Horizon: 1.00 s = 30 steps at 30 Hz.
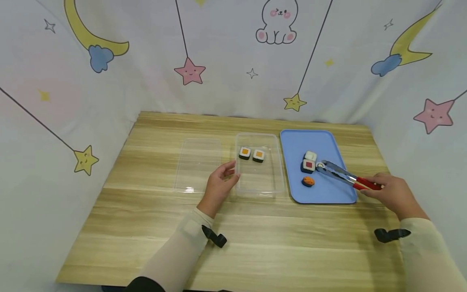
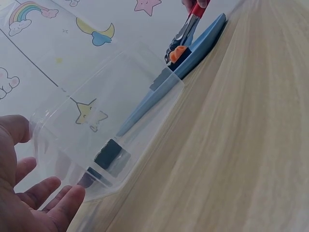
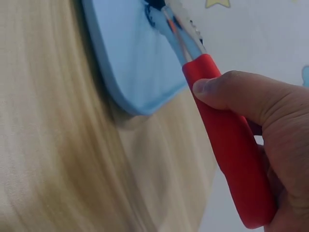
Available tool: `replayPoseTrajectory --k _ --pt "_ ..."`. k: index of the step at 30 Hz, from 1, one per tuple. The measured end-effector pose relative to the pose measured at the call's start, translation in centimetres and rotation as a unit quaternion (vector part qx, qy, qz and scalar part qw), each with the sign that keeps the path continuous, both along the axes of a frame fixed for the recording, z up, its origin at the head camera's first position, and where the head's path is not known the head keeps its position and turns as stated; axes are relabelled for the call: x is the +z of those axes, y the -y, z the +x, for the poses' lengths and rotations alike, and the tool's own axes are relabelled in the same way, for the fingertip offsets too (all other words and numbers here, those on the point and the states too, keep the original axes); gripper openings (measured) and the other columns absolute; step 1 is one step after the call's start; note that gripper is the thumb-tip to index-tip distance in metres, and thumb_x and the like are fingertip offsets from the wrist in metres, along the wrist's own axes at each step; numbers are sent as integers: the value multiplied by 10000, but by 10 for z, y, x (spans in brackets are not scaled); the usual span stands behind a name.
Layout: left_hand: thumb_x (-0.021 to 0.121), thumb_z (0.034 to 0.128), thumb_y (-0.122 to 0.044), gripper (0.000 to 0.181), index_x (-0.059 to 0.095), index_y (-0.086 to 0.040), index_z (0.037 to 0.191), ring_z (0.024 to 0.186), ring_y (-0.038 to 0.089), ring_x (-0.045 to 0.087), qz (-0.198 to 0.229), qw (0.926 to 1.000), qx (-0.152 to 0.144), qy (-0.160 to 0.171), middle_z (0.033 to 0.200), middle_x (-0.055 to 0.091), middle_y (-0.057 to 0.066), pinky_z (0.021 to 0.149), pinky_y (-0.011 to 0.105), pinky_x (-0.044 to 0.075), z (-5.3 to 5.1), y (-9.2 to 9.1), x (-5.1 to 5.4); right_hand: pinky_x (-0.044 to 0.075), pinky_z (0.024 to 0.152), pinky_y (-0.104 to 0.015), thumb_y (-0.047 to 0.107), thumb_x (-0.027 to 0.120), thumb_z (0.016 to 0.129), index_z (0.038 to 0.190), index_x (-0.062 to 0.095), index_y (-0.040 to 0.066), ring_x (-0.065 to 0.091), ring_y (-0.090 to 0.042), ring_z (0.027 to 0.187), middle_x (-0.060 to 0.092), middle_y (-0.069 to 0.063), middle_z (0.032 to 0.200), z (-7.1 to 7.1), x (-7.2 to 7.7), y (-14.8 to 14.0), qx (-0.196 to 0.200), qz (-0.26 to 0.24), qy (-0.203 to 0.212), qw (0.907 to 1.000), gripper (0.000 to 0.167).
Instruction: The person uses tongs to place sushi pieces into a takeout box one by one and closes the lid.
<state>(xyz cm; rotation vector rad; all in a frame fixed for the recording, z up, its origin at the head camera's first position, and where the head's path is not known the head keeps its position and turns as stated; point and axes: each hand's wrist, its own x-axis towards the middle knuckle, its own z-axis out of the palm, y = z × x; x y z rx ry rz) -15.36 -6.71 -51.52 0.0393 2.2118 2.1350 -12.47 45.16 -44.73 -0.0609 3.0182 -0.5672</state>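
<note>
My right hand (image 1: pixel 392 194) grips the red handles of metal tongs (image 1: pixel 368 183); in the right wrist view the thumb presses along a red handle (image 3: pixel 227 145). The tongs' tips are at a small whitish sushi piece (image 1: pixel 320 165) on the blue tray (image 1: pixel 322 194); whether they pinch it I cannot tell. Beside it sit a red-centred sushi roll (image 1: pixel 308 165), a white-topped piece (image 1: pixel 310 155) and an orange-topped piece (image 1: pixel 308 181). My left hand (image 1: pixel 219 184) rests against the left wall of a clear plastic box (image 1: pixel 259 190), fingers loosely extended. Two orange-centred rolls (image 1: pixel 245 153) stand inside the box.
A clear flat lid (image 1: pixel 198 162) lies on the wooden table (image 1: pixel 146 227), left of the box. The blue tray stands close to the box's right side. A printed cloth (image 1: pixel 226 97) with stars and moons surrounds the table's back and sides.
</note>
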Motion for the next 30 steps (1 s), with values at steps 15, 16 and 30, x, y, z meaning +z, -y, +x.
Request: replayPoseTrajectory --k 15,16,30 --pt "735 961 -133 524 583 -52 1456 1290 345 577 47 10000 -32 32 1451 595 149 950 371 544 1 0 1 503 635 -301 319 862 870 1255 751 48 594 -285 906 701 -139 1096 -32 33 73 489 -518 -463 9964 484" --pt "736 958 -128 527 583 -52 1457 1291 344 577 69 10000 -29 47 1452 594 149 952 375 544 1 0 1 509 641 -310 311 861 872 1259 752 57 595 -284 911 698 -135 1107 -37 35 83 606 -546 -429 9957 475" --pt "750 954 -118 501 608 -45 1430 1254 312 603 188 9998 2 -96 1432 615 143 968 408 537 -1 1 -3 499 686 -345 206 877 838 1121 810 107 567 -169 786 651 38 903 -95 47 207 2571 140 -74 9663 308"
